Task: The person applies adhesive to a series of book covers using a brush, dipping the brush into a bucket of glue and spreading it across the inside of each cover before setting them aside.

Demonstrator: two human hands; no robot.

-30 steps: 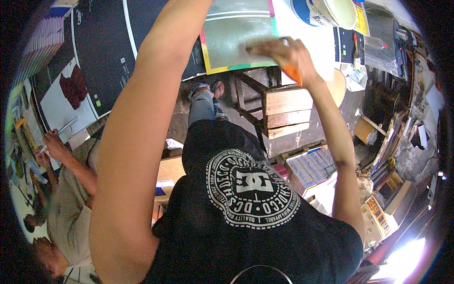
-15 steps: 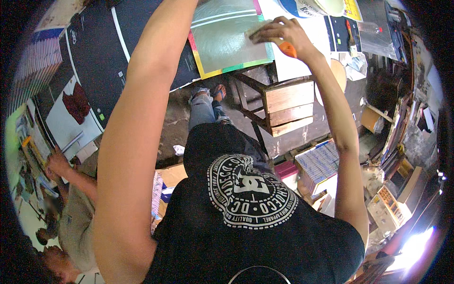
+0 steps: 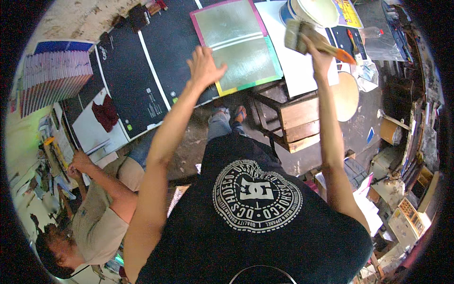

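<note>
My right hand (image 3: 320,59) is closed around a wide paintbrush (image 3: 297,38) with an orange-tipped handle. The brush hangs above a white sheet (image 3: 302,78), its bristles close to a white bucket (image 3: 285,13) of pale liquid. To the left of that sheet lies a glossy, wet-looking grey-green panel (image 3: 246,59), edged in pink, yellow and green and crossed by white strips. My left hand (image 3: 205,68), fingers spread and holding nothing, is at the panel's left edge; whether it touches the panel I cannot tell.
Black boards (image 3: 125,83) cover the table's left part, with a tall stack of books (image 3: 56,75) at far left. A dark red cloth (image 3: 105,113) lies on a white sheet. A co-worker (image 3: 101,213) sits at lower left. Below the table stands a wooden stool (image 3: 300,118).
My right hand has lifted the brush off the panel and carried it right, toward the bucket. My left hand has come back from the far side to the panel's left edge.
</note>
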